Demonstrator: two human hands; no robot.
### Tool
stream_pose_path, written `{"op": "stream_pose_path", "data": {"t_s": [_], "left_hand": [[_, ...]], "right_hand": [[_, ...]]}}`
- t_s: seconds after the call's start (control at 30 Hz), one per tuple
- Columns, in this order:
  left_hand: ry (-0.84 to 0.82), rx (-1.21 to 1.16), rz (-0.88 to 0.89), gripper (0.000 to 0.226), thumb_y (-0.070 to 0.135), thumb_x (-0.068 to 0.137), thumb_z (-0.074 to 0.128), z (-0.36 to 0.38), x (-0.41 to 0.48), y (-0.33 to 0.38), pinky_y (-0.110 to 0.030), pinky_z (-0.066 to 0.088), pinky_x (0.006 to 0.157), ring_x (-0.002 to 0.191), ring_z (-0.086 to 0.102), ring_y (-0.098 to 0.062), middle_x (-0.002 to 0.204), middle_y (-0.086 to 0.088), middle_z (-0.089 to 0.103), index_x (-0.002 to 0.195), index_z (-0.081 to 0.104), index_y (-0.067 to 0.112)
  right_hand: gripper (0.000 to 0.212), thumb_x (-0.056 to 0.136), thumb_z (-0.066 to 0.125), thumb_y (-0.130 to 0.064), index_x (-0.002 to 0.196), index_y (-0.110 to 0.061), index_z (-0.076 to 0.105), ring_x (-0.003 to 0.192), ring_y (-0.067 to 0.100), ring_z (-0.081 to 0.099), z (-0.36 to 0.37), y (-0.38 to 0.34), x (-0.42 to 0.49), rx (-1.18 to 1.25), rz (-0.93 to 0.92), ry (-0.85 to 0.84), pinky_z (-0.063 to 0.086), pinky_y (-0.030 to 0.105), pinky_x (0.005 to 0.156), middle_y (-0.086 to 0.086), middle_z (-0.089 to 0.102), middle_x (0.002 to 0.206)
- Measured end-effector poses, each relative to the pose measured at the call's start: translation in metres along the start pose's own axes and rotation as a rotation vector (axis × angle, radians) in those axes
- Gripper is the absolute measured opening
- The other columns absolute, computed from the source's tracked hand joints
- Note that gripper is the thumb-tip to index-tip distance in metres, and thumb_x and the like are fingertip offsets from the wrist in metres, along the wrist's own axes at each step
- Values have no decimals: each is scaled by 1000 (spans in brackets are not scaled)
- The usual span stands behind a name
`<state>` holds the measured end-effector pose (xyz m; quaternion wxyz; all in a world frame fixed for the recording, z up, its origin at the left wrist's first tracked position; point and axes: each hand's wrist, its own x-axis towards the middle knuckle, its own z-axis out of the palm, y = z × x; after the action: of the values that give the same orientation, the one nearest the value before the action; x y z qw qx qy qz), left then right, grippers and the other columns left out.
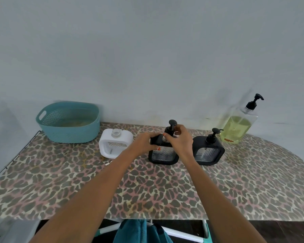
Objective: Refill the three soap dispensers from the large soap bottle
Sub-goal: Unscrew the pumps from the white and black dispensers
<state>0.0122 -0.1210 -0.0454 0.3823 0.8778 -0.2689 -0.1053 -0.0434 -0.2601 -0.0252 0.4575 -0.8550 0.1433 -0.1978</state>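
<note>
Head view, looking down on a counter [165, 190] covered in leopard print, set against a pale wall [147, 50].

The three soap dispensers stand in a row near the back edge. The white dispenser [115, 142] is on the left, with its clear neck open and no pump fitted. The middle black dispenser [163, 155] stands upright, just beside the right black dispenser [208, 151], which carries its pump.

The left hand [144, 142] grips the upper left corner of the middle black dispenser, fingers [154, 135] over the top edge and thumb on the front face. The right hand [180, 139] has its fingers curled around the base of that dispenser's pump [172, 127].

The large soap bottle [239, 128], about half full of yellow-green liquid and topped with a black pump, stands at the far right by the wall, apart from both hands. A teal perforated basket [68, 121] sits at the far left.
</note>
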Motion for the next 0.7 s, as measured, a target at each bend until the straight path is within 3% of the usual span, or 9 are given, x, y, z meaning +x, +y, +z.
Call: {"op": "stream_pose_path", "data": {"t_s": [0.1, 0.2, 0.37, 0.7], "left_hand": [[-31, -2, -11, 63, 11, 78, 68, -1, -1, 0, -30, 32, 106, 125, 45, -19, 134, -6, 51, 135, 41, 10], [-69, 18, -13, 63, 11, 80, 67, -4, -1, -1, -24, 31, 101, 122, 47, -18, 133, -5, 53, 136, 39, 12], [-112, 40, -21, 62, 4, 79, 65, -8, 0, 3, -23, 30, 96, 122, 48, -22, 133, -9, 52, 136, 39, 8], [-136, 82, -42, 67, 2, 82, 62, -9, -1, 9, -31, 28, 108, 131, 39, -24, 144, -12, 38, 140, 29, 6]], "right_hand": [[30, 76, 72, -28, 99, -20, 55, 87, 9, 50, -7, -6, 1, 44, -13, 22, 34, 20, 71, -8, 55, 92], [34, 76, 72, -30, 104, -17, 56, 88, 9, 51, -16, -15, 3, 92, -29, 68, 36, 24, 76, -8, 57, 94], [33, 76, 73, -30, 102, -15, 57, 88, 10, 52, -37, -35, 3, 166, -82, 133, 36, 23, 77, -4, 60, 98], [27, 74, 74, -31, 93, -21, 58, 80, 10, 60, -63, -55, -15, 176, -78, 82, 43, 14, 67, -3, 64, 88]]}}
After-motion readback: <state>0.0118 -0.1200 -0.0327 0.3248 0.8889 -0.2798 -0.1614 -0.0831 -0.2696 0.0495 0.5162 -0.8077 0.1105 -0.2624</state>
